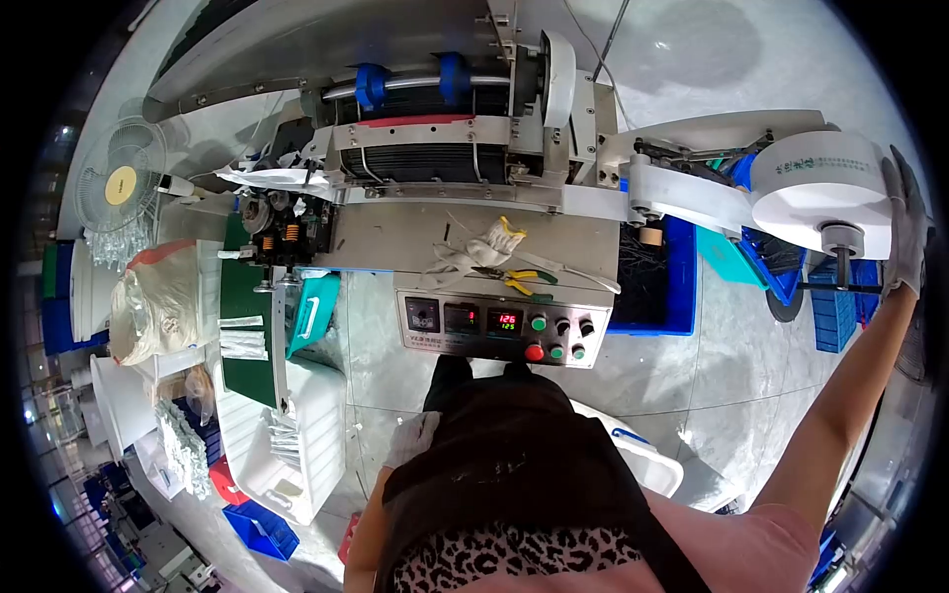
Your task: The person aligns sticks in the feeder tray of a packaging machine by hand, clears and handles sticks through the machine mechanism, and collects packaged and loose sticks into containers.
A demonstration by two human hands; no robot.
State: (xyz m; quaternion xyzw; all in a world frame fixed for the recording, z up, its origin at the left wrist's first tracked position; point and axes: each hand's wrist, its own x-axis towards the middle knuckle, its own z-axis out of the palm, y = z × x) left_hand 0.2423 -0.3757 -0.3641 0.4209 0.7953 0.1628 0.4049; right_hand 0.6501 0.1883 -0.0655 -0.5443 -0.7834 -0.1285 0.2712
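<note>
My right hand [904, 232], in a white glove, reaches out to the far right. Its fingers stretch along the outer side of a large white paper roll [816, 183] and seem to touch it. The roll sits on a metal spindle, and a white strip [687, 201] runs from it into the machine [474, 232]. Down by the dark apron [504, 465], my left hand [410, 440], also gloved, is at my side near the thigh. Its fingers are partly hidden, so their grip is unclear.
On the machine's ledge lie a white glove [474, 255] and yellow-handled pliers [519, 285]. Below is a control panel [499, 328] with lit digits and buttons. A blue bin [680, 282] stands right; a white tub [321, 425], a green board [249, 336] and a fan [121, 183] stand left.
</note>
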